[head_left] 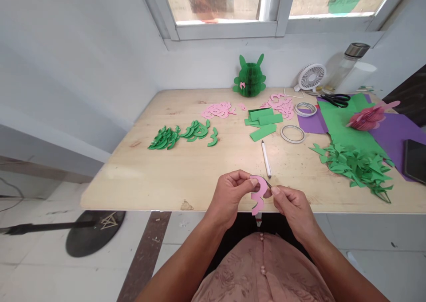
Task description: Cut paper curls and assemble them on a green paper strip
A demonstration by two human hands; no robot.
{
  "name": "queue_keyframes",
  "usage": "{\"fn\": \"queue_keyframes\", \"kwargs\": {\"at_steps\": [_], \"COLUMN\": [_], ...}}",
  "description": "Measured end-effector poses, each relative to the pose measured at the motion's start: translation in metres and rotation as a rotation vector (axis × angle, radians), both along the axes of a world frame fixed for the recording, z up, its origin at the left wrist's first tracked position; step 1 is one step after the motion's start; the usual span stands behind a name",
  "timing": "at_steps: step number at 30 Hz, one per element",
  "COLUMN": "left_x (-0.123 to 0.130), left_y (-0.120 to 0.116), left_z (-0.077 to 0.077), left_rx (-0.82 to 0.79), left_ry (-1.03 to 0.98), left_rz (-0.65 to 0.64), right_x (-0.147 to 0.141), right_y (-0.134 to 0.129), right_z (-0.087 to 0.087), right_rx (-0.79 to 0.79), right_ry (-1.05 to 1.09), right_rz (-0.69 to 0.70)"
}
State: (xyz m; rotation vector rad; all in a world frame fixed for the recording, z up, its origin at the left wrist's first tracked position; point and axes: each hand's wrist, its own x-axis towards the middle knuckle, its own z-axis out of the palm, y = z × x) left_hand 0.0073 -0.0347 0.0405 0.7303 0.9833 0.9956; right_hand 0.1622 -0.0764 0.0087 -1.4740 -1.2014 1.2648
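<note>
In front of my body, just over the table's front edge, my left hand (232,191) pinches a pink curvy paper cutout (260,199) between thumb and fingers. My right hand (291,204) is closed at the cutout's right side, its thumb and forefinger pinching a thin dark strip (268,184) whose kind I cannot make out. Beyond the hands lies a white pen (266,159). Green curvy paper pieces (195,130) lie in piles to the left. Two pink paper piles (218,110) sit further back.
Green paper strips (262,121) and tape rolls (293,134) lie mid-table. On the right are green scraps (359,164), black scissors (336,100), a pink paper figure (369,117) and a phone (415,160). A green paper figure (251,79), a fan (312,77) and a bottle (346,67) stand at the back.
</note>
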Motion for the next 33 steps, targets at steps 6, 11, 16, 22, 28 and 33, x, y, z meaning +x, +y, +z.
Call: {"fn": "queue_keyframes", "kwargs": {"at_steps": [6,11,16,22,28,33], "left_x": [-0.002,-0.005,-0.007,-0.008,-0.008,-0.009], "left_y": [0.003,0.005,0.007,0.009,0.01,0.012], "left_z": [0.002,0.003,0.004,0.006,0.007,0.008], "left_rx": [0.029,0.043,0.07,0.081,0.087,0.102], "left_ry": [0.016,0.03,0.058,0.065,0.069,0.092], "left_rz": [-0.055,-0.102,-0.121,-0.142,-0.158,-0.202], "right_x": [0.0,0.002,0.004,0.006,0.008,0.008], "right_y": [0.001,0.001,0.002,0.002,0.002,0.003], "right_z": [0.002,0.001,0.004,0.006,0.007,0.008], "right_rx": [0.019,0.011,0.017,0.012,0.013,0.017], "right_ry": [-0.003,-0.002,-0.046,-0.076,-0.082,-0.082], "right_rz": [0.011,0.018,0.034,0.057,0.077,0.082]}}
